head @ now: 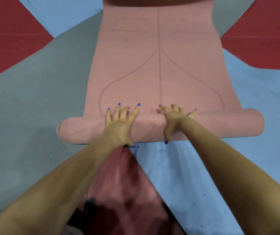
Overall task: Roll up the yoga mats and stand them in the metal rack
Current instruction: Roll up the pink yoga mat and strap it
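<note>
Fingers of the left hand (119, 126) and right hand (175, 121) lay spread and lightly bent over the rolled near end of the pink line-marked yoga mat (159, 72), thumbs behind the roll, atop overlapping grey mat (34, 92) and blue mat (178, 175).

Both hands rest side by side on the mat's rolled end (161, 126), flat mat (159, 65) beyond.

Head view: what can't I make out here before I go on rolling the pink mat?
- Metal rack: nowhere in the head view.
- Pink mat, far end: cut off by the top edge.
- Roll's underside and inner turns: hidden by its own outer layer.
- Palms of left hand and right hand: face down onto the roll.
</note>
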